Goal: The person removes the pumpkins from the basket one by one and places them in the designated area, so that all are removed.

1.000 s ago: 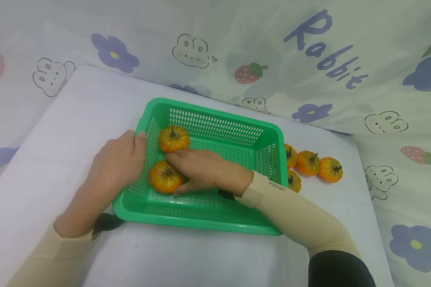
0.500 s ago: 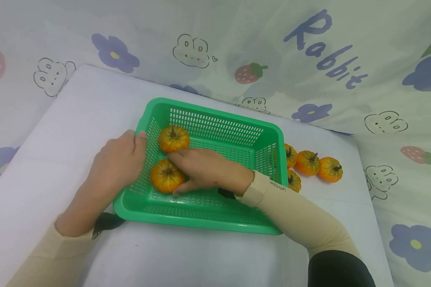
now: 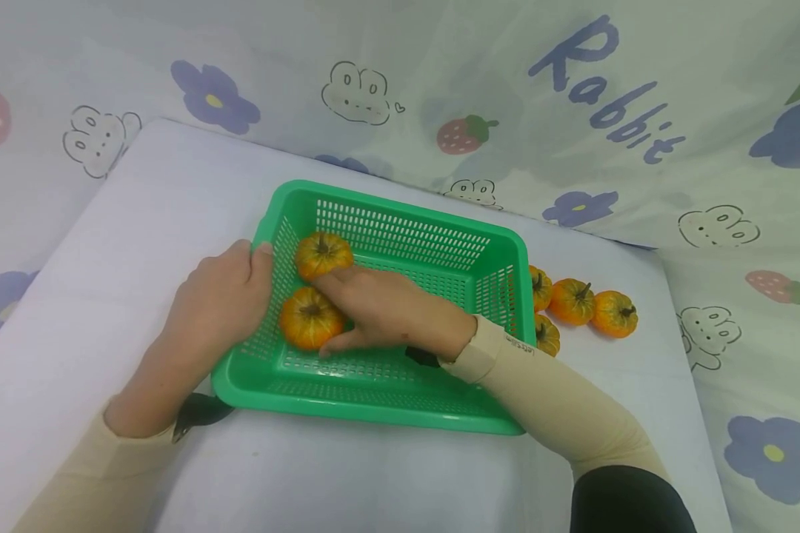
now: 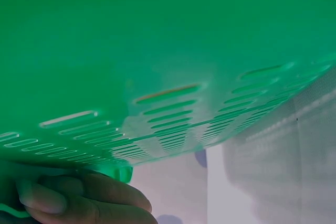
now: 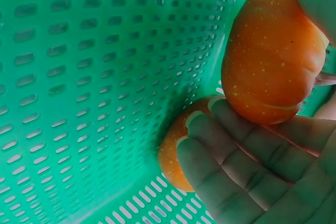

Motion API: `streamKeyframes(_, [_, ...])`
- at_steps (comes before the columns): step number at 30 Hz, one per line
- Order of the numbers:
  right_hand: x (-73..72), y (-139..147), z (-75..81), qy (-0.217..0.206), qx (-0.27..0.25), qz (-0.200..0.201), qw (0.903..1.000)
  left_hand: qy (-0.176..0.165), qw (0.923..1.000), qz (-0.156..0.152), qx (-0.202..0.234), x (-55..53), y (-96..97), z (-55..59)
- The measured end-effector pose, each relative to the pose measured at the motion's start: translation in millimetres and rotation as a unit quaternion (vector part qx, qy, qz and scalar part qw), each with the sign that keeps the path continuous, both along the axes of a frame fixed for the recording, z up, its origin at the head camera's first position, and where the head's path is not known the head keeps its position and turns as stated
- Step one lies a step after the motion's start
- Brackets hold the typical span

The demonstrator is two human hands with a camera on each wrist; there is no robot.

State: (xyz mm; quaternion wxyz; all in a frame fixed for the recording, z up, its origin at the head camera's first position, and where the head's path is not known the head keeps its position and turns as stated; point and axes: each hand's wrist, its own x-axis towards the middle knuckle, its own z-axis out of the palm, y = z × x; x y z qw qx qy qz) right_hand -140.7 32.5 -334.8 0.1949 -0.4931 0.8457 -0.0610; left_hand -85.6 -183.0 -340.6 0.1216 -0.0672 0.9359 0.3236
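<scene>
A green slotted plastic basket (image 3: 373, 420) stands on the white table. My left hand (image 3: 220, 300) grips its left rim; in the left wrist view the curled fingers (image 4: 100, 198) show below the basket's slotted wall. Inside, at the left end, are two small orange pumpkins. My right hand (image 3: 380, 307) holds the nearer pumpkin (image 3: 310, 320) between thumb and fingers, its stem to the side in the right wrist view. Just beyond lies the farther pumpkin (image 3: 322, 252), partly behind my right fingertips in the right wrist view; whether they touch it I cannot tell.
Several more pumpkins (image 3: 572, 302) sit on the table (image 3: 613, 385) right of the basket, some partly hidden by its wall. A printed cloth (image 3: 400, 66) hangs behind the table's back edge. My right forearm crosses the basket's right front rim.
My right hand and the nearer pumpkin have shifted slightly away from me, toward the farther pumpkin. My left hand and the basket stay in place.
</scene>
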Motion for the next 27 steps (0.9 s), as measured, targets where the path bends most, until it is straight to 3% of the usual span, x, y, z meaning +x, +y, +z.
streamKeyframes(27, [-1.2, 8.6, 8.8, 0.015, -0.038, -0.016, 0.9991, 0.008, 1.0000, 0.000, 0.001, 1.1, 0.6, 1.0])
